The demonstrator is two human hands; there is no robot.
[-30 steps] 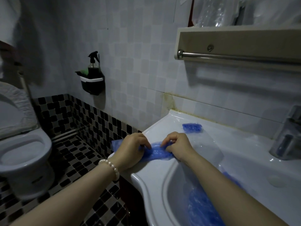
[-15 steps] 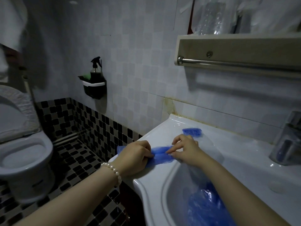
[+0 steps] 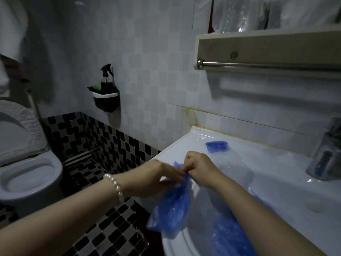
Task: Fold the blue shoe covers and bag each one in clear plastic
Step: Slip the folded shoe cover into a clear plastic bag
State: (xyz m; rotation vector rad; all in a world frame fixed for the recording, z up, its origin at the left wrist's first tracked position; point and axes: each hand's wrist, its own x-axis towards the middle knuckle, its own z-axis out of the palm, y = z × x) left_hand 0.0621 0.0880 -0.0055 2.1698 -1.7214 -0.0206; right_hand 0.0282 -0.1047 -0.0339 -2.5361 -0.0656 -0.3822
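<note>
Both hands, left (image 3: 162, 179) and right (image 3: 198, 168), now lift the once-flat cover (image 3: 171, 206), pinching its top at 12 o'clock; folding restarts.

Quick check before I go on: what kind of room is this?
A small bathroom, it seems: a white toilet on the left, a white washbasin with a tap on the right, tiled walls and a towel rail above.

Faucet (image 3: 327, 154) beside bare sink rim (image 3: 276, 174)
</note>
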